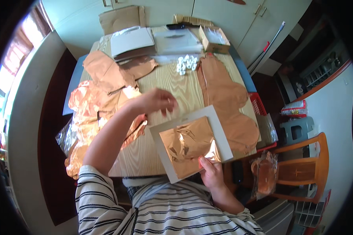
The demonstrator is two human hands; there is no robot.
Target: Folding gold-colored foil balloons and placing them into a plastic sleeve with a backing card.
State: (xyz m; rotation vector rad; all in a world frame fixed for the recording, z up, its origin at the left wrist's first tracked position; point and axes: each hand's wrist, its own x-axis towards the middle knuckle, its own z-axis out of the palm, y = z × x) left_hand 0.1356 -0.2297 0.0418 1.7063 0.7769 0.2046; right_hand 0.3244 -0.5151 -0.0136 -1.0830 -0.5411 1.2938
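Foil (pixel 188 145) was being laid on card (pixel 223 131).
It was pinched by the right hand (pixel 211 172); the left hand (pixel 155 101), seemingly loosely curled, hovered; smoothing was needed next.

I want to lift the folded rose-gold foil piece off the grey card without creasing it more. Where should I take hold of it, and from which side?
Probably the near right corner of the folded foil piece, coming from the person's right. That corner lies at the edge of the grey card, where the right hand already pinches it with its fingers. The middle is crumpled and shiny, so it would likely dent if pressed.
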